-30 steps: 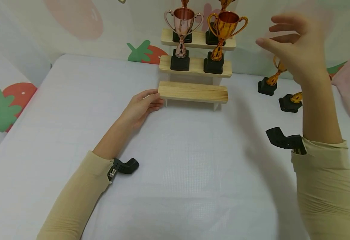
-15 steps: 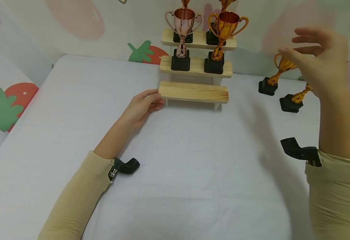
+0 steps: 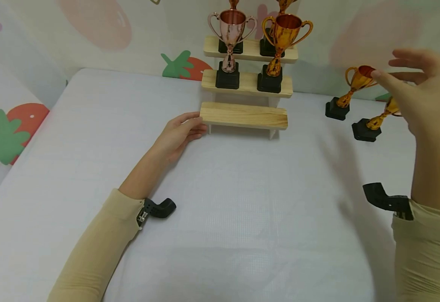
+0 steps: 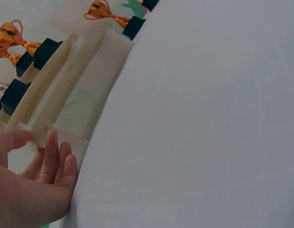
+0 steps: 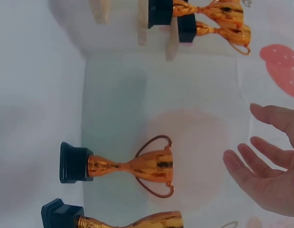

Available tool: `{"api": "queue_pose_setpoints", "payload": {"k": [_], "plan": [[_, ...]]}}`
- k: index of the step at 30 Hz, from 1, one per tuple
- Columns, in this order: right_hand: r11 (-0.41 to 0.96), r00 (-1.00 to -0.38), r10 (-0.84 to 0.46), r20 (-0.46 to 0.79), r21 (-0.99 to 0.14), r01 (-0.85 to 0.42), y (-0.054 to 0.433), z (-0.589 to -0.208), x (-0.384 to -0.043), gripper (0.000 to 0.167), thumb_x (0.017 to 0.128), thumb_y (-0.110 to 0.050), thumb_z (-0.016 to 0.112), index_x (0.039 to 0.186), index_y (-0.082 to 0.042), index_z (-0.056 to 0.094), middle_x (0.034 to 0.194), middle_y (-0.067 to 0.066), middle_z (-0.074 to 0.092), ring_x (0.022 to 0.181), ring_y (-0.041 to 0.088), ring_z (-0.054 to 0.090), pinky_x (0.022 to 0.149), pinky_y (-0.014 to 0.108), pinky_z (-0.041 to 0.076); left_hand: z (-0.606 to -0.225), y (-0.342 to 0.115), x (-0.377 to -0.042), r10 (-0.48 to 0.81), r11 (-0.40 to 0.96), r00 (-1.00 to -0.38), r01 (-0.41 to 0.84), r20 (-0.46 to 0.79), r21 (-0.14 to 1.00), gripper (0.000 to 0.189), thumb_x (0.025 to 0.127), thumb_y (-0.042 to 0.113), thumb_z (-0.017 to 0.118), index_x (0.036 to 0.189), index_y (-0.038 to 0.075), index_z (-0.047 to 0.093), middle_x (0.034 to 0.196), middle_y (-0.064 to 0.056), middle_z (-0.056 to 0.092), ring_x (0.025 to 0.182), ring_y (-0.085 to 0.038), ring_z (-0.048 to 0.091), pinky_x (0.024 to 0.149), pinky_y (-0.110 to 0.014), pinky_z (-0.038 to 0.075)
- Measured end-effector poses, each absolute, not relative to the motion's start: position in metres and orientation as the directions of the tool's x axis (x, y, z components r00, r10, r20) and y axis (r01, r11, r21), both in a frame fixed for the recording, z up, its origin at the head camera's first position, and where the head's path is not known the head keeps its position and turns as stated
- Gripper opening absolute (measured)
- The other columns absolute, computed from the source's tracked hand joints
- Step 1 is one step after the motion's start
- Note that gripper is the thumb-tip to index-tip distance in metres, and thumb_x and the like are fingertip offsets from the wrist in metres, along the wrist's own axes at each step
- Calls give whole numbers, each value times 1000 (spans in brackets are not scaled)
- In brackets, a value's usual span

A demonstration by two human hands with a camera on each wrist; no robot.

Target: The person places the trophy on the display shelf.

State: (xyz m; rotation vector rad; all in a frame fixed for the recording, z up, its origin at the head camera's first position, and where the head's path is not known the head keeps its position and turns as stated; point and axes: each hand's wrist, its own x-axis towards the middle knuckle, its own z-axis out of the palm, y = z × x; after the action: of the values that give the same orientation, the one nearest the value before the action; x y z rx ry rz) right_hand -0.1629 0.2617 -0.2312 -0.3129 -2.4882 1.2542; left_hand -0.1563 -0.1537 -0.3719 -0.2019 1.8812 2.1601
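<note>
A three-tier wooden display stand [image 3: 243, 115] stands at the back of the table. My left hand [image 3: 180, 134] pinches the left end of its lowest tier, thumb and fingers about the corner in the left wrist view. A rose-coloured trophy cup [image 3: 230, 37] and a gold trophy cup [image 3: 282, 42] stand on the middle tier, with two more cups behind on the top tier. My right hand [image 3: 429, 92] is raised at the right with nothing in its spread, bent fingers. Near it, two gold trophies stand on the table, one further back [image 5: 151, 166] and one nearer [image 3: 382, 115], partly hidden by the hand.
A white cloth covers the table [image 3: 220, 218]. Behind the stand hangs a pale curtain [image 3: 140, 37] printed with strawberries. Black camera mounts sit on both wrists.
My right hand has moved right and down, away from the stand and towards the two gold trophies, uncovering more of them. The left hand has stayed at the lowest tier.
</note>
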Motion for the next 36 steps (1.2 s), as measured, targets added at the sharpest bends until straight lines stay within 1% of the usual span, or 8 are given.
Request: {"api": "queue_pose_setpoints", "payload": {"k": [2,8,13,16,23,27,29,36], "plan": [[591,-915,354,192,-804,60,265,-233,-162,49,101,-28,73,148,-27,61,128,-20,60,106,-5,56,104,18,49,-372,-154,-156,109,-122,-954,-292,-280,949,48,112,12,51,156,-4,43,94,6,68,96,-9,64,92,-20,53],[585,-908,391,149,-802,120,274,-239,-157,53,101,-32,72,151,-30,57,130,-21,58,115,-2,56,114,24,44,-373,-154,-157,106,-120,-953,-294,-283,948,47,112,13,52,156,-3,43,95,5,68,96,-9,65,91,-20,53],[620,-896,423,132,-764,180,276,-243,-155,55,103,-37,68,156,-29,52,152,-9,57,129,3,53,118,24,40,-373,-153,-157,104,-122,-952,-300,-288,946,48,112,13,52,156,-4,43,96,4,68,96,-8,65,90,-19,54],[621,-886,450,113,-753,219,278,-245,-154,56,104,-41,65,157,-32,50,158,-9,52,132,2,51,119,24,39,-373,-153,-157,102,-121,-952,-300,-289,946,47,112,13,52,155,-4,44,96,4,67,96,-8,65,89,-18,54],[596,-863,495,102,-762,252,285,-251,-153,55,103,-45,66,155,-36,51,157,-12,52,125,-3,54,119,24,39,-373,-154,-157,103,-116,-951,-302,-291,946,47,112,13,52,155,-3,45,99,3,67,98,-9,64,92,-20,53],[582,-853,512,100,-771,259,287,-255,-152,54,103,-42,66,155,-35,52,148,-18,54,117,-7,53,118,24,40,-373,-154,-157,107,-108,-950,-304,-293,946,47,112,14,52,156,-2,44,102,1,66,100,-10,64,96,-23,53],[585,-848,521,100,-765,269,286,-257,-151,54,104,-41,66,155,-35,51,146,-19,53,117,-7,53,117,24,41,-373,-154,-157,109,-104,-949,-305,-294,946,47,112,15,52,156,-1,44,104,0,66,101,-11,64,98,-23,52],[573,-822,558,112,-769,284,286,-261,-147,53,104,-37,66,155,-35,50,136,-23,51,111,-11,51,116,21,42,-373,-154,-157,103,-110,-950,-304,-293,946,47,112,13,52,156,-2,45,101,1,66,99,-11,64,93,-21,53]]}}
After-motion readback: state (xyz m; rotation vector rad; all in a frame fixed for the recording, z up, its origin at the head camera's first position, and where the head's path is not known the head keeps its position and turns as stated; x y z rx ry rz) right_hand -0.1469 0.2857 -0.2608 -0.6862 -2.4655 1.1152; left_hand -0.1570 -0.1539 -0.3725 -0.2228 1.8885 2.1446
